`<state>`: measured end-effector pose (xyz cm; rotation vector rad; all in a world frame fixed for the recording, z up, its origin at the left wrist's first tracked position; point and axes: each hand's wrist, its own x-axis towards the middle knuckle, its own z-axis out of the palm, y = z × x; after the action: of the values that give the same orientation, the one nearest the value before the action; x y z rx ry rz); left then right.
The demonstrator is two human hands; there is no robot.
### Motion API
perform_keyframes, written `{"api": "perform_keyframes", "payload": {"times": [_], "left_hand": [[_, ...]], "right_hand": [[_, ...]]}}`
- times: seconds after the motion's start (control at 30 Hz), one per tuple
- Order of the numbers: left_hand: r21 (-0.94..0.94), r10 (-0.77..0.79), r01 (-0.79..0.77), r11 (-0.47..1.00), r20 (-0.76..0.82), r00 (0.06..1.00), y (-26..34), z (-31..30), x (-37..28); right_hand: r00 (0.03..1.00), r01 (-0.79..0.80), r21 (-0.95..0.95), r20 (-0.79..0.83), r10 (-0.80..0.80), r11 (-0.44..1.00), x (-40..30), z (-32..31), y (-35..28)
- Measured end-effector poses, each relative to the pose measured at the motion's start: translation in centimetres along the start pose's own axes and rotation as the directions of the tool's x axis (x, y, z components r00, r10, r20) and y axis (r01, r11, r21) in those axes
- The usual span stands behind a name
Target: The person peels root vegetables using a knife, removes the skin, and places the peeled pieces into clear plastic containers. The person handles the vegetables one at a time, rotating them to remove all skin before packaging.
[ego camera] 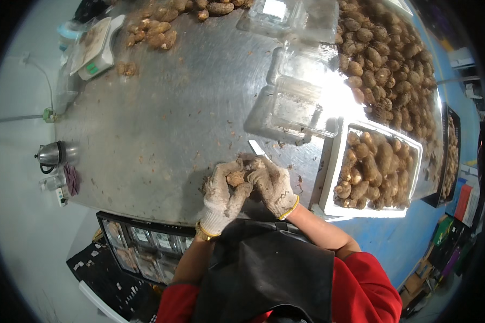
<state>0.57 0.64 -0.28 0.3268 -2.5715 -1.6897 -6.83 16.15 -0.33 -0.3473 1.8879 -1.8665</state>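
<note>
At the near edge of the metal table, my left hand (222,191), in a soiled white knit glove, is closed around a taro corm (235,178). My right hand (270,181), gloved alike, has its fingers bent against the corm's other side. Dirt and fibres cover the fingertips of both gloves. A knife blade (257,148) sticks out past the right fingers, pointing away from me. Its handle is hidden, and I cannot tell whether that hand also grips it. Much of the corm lies behind the gloves.
A white foam box (332,177) of taro corms stands right, below a big corm heap (374,56). Clear plastic clamshells (297,107) lie beyond my hands. A weighing scale (95,48) and loose corms (155,32) are far left. A black crate (123,264) holds packed trays below the edge.
</note>
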Motion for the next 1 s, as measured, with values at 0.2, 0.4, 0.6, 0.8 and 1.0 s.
{"api": "perform_keyframes", "payload": {"times": [0.2,0.4,0.6,0.8,1.0], "left_hand": [[-0.236,-0.161,0.113,0.965,-0.199,0.967,1.6,3.3,0.5],[-0.328,-0.259,0.187,0.926,-0.193,0.946,-0.1,4.1,1.9],[0.107,0.008,0.014,0.994,-0.198,0.98,-6.6,2.8,2.4],[-0.957,-0.527,0.282,0.064,0.207,0.824,-5.3,1.8,4.6],[-0.821,-0.396,0.221,0.526,-0.007,0.918,-2.4,1.7,3.6]], "right_hand": [[0.98,0.075,-0.299,-0.155,-0.126,0.951,1.5,-0.1,-1.0],[0.972,0.103,-0.59,-0.111,-0.207,0.801,2.5,-0.7,-0.9],[0.978,0.152,-0.576,-0.032,-0.208,0.803,1.9,-0.1,0.2],[0.966,0.115,-0.223,-0.201,-0.161,0.968,2.0,-0.4,1.1],[0.962,0.154,-0.172,-0.198,-0.187,0.973,1.8,-0.2,2.1]]}}
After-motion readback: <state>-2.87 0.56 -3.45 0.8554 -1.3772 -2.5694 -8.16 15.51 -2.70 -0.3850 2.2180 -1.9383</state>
